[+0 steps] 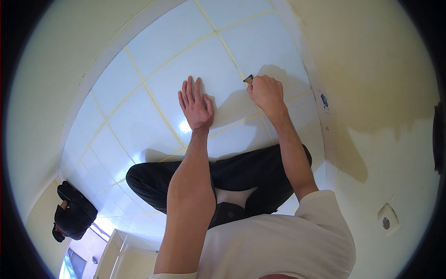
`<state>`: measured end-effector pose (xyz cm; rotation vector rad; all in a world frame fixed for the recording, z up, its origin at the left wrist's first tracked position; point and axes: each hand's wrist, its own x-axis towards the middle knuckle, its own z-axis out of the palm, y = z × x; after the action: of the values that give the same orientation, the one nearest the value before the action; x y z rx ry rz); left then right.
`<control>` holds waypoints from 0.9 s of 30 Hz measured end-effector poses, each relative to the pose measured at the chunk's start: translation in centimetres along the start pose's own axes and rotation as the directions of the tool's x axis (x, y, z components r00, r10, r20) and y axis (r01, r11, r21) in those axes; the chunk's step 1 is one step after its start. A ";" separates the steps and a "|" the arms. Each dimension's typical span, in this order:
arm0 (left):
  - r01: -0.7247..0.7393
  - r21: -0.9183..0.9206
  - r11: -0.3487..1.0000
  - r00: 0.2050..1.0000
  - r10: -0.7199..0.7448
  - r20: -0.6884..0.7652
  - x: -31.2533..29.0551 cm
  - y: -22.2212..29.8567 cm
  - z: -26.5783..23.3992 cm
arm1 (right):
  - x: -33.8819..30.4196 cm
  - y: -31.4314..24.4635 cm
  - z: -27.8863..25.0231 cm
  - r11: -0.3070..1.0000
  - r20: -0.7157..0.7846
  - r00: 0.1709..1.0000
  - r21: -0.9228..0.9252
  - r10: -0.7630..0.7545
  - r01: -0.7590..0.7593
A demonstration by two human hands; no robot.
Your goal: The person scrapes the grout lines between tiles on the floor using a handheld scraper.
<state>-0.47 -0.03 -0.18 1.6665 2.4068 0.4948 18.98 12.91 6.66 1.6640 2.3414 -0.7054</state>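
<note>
My right hand [268, 94] is closed in a fist around a small scraper [248, 79]. Only its triangular, dark-edged head shows past my fingers; the handle is hidden in my grip. That head rests at a yellowish grout line [228, 52] between pale, glossy floor tiles [186, 60]. To the left, my left hand [197, 108] lies flat on a tile with its fingers stretched out and nothing in it. I am sitting on the floor with my legs, in black trousers [158, 179], folded in front of me.
A cream wall [371, 93] with a pale skirting [312, 79] runs close on my right, with a small wall fitting [386, 222] low on it. Another wall [74, 51] borders the tiles at the left. A person in black [76, 214] is crouched at the far lower left near a doorway.
</note>
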 end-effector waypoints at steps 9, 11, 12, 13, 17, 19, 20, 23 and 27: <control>0.007 -0.025 1.000 1.000 -0.007 0.021 0.1 0.1 0.3 | 0.3 0.2 0.8 0.998 0.039 0.999 0.049 0.025 -0.027; 0.008 -0.023 1.000 1.000 -0.007 0.022 0.1 0.0 0.4 | 0.0 0.2 0.2 0.999 0.036 0.999 0.037 0.020 -0.021; 0.008 -0.020 1.000 1.000 -0.007 0.022 0.1 0.0 0.3 | 0.0 0.4 0.0 0.999 0.035 0.999 0.038 0.018 -0.020; 0.008 -0.016 1.000 1.000 -0.008 0.023 0.1 0.0 0.3 | 0.1 0.8 -0.2 0.998 0.040 0.999 0.057 0.000 -0.002; 0.013 -0.014 1.000 1.000 -0.013 0.029 0.1 0.0 0.3 | -0.2 1.0 -3.3 0.987 0.055 0.998 0.158 0.009 -0.017; 0.013 -0.016 1.000 0.999 -0.012 0.033 0.2 0.2 0.2 | 0.0 1.6 -3.5 0.985 0.033 0.999 0.173 0.005 -0.011; 0.011 -0.017 1.000 0.999 -0.011 0.033 0.2 0.2 0.3 | 0.1 1.9 -3.5 0.982 0.008 1.000 0.188 0.003 -0.005; 0.010 -0.019 1.000 1.000 -0.010 0.027 0.1 0.1 0.4 | 0.2 2.0 -3.0 0.980 0.024 0.998 0.190 0.051 -0.054; 0.008 -0.007 1.000 1.000 -0.008 0.021 0.1 0.1 0.3 | 0.3 2.4 -2.3 0.991 0.060 0.998 0.136 0.011 -0.019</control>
<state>-0.29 0.13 -0.38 1.6503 2.3930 0.4815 21.39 14.90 7.88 1.6880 2.2844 -0.9182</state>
